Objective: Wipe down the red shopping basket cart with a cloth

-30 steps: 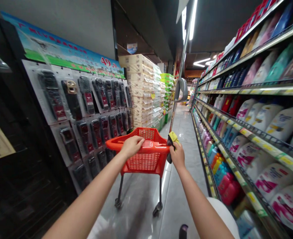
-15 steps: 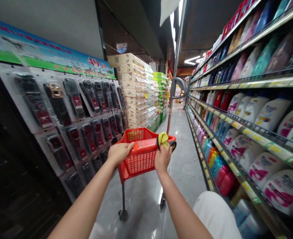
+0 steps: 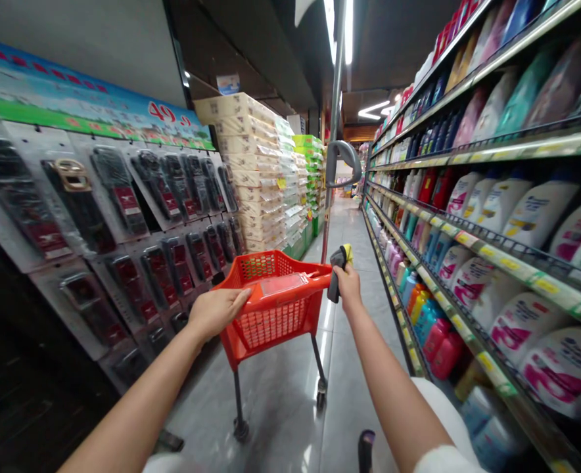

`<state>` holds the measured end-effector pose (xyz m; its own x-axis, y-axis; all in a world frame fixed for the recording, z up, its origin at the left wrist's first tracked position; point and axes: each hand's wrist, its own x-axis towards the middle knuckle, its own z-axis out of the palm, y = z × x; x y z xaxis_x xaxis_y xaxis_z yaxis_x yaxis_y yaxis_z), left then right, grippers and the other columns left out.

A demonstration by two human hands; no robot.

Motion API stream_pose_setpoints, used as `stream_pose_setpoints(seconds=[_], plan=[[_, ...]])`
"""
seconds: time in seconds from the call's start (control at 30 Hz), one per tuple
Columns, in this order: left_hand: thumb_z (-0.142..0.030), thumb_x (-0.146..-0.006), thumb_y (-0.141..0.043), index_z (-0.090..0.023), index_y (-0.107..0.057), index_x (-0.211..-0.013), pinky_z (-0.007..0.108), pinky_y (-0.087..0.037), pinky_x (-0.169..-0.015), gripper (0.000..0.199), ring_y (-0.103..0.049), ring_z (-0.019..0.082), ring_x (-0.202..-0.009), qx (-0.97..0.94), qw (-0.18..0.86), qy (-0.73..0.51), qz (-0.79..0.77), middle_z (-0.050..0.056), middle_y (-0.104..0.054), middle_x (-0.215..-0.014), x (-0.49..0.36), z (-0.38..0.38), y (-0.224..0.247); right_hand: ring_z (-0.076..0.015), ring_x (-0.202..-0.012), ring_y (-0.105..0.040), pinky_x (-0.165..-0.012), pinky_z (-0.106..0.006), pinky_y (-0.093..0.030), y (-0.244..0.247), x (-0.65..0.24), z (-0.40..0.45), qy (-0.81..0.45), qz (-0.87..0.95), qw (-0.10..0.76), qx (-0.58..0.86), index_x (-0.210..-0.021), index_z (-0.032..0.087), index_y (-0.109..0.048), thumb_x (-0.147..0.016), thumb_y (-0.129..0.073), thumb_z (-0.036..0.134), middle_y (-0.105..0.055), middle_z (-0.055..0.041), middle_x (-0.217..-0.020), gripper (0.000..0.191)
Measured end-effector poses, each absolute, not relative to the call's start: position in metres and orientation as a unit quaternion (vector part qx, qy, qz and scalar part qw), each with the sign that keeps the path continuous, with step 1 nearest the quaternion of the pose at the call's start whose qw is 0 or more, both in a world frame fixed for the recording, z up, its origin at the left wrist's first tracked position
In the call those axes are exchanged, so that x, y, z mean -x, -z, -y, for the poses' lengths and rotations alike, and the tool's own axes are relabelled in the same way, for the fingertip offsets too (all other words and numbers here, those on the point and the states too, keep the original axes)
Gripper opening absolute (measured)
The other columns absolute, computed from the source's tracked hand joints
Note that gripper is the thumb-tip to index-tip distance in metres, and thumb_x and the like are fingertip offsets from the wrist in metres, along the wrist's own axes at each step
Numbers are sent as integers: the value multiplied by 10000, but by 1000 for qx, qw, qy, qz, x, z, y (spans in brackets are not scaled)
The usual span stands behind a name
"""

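A small red shopping cart with a plastic basket and grey legs stands on the floor in front of me. My left hand is wrapped round the left end of its red handle bar, thumb on top. At the right end of the bar, my right hand grips a soft yellow and dark grey cloth item, possibly a glove; its exact kind is unclear. This hand appears just beside the cart and I cannot tell whether it touches the bar.
Shelves of shampoo bottles line the right side. Packaged belts hang on a rack at left, with stacked tissue packs beyond. A metal pole with a grey hook-shaped handle rises past the cart. The tiled aisle runs ahead.
My right hand has moved right, off the cart's bar, with the cloth item turned grey side toward me. My left hand and the cart have shifted slightly left in view.
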<state>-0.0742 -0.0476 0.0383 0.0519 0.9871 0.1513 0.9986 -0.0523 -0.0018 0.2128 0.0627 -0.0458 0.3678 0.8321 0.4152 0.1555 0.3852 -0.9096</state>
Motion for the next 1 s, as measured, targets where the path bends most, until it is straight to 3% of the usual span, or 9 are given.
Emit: stream_pose_setpoints(seconds=[0.1, 0.2, 0.33, 0.43, 0.6, 0.77, 0.9, 1.0], plan=[[-555, -938, -168, -319, -720, -1122, 276, -427, -738, 629, -671, 247, -1046, 718, 57, 49, 692, 16, -742, -1113, 72, 46, -39, -136, -593, -550, -582, -263, -431, 34, -229, -84, -335, 512, 620, 491, -848, 104, -656, -757, -571, 341, -632, -16, -642, 268], [-548, -939, -165, -307, -727, -1088, 280, -424, -733, 630, -671, 252, -1040, 707, 65, 41, 703, 26, -746, -1092, 69, 44, -38, -138, -613, -559, -609, -266, -426, 30, -231, -92, -351, 509, 601, 506, -807, 101, -673, -733, -609, 322, -642, -20, -648, 241], [-557, -939, -131, -287, -732, -1023, 290, -422, -715, 664, -678, 261, -1007, 690, 71, 35, 719, 44, -752, -1052, 62, 44, -39, -218, -885, -578, -826, -336, -429, 39, -212, -83, -262, 455, 631, 571, -884, 118, -657, -797, -520, 307, -648, -106, -919, 250], [-570, -937, -115, -293, -725, -1039, 294, -423, -711, 678, -675, 267, -1009, 686, 68, 41, 724, 46, -747, -1068, 57, 45, -39, -288, -1120, -500, -1005, -424, -338, 52, -179, -63, -201, 411, 651, 605, -1014, 119, -612, -874, -403, 313, -539, -199, -1183, 318], [-603, -932, -77, -251, -742, -938, 300, -430, -709, 752, -687, 270, -965, 687, 57, 56, 722, 74, -754, -1014, 48, 44, -37, -318, -1353, -346, -1076, -477, -300, 73, -96, -20, -114, 438, 668, 591, -1246, 125, -506, -958, -293, 312, -373, -242, -1406, 404], [-544, -953, -34, -196, -726, -945, 315, -445, -750, 775, -684, 272, -986, 693, 54, 63, 716, 118, -746, -1030, 48, 43, -36, -320, -1334, -392, -1073, -523, -316, 82, -46, 16, -114, 540, 615, 563, -1330, 165, -496, -938, -337, 233, -461, -213, -1386, 428], [-527, -958, -39, -176, -724, -946, 325, -455, -781, 769, -678, 277, -1007, 684, 52, 66, 725, 133, -737, -1054, 50, 44, -36, -271, -1267, -472, -1033, -400, -399, 74, -72, 27, -95, 602, 609, 507, -1096, 196, -670, -879, -432, 194, -527, -148, -1328, 322], [-536, -956, -50, -187, -730, -956, 331, -458, -800, 764, -675, 276, -1009, 684, 42, 71, 725, 125, -737, -1058, 49, 45, -36, -239, -1036, -589, -933, -361, -465, 52, -115, 15, -147, 530, 692, 468, -973, 174, -683, -868, -478, 284, -637, -123, -1093, 255]])
